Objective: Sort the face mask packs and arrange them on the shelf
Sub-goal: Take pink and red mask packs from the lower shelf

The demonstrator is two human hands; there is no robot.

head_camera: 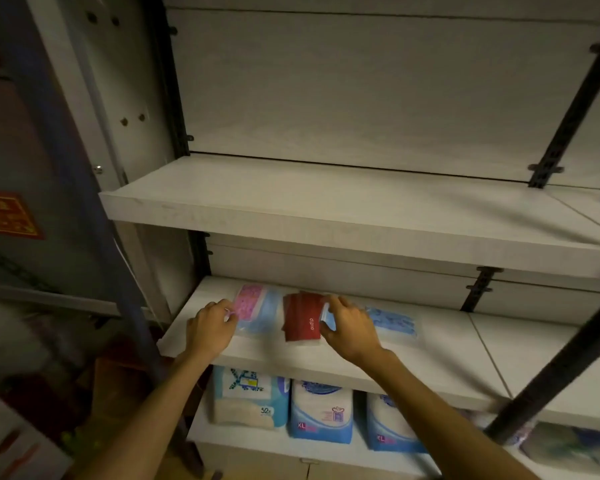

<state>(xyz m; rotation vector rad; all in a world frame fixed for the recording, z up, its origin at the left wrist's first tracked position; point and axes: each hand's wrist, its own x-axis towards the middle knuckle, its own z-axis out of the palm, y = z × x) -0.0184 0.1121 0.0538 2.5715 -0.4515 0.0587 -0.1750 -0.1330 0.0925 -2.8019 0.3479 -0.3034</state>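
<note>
Sorting well advanced on the middle shelf: pink pack pinched at its edge by left hand, red packs gripped and being squared by right hand, blue pack lying just beside, final alignment judged outstanding.

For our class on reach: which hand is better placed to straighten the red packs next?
The right hand, probably. It sits at the red packs' right edge, fingers curled there over a clear-wrapped pack, while the left hand is busy at the pink pack, further left on the shelf.
</note>
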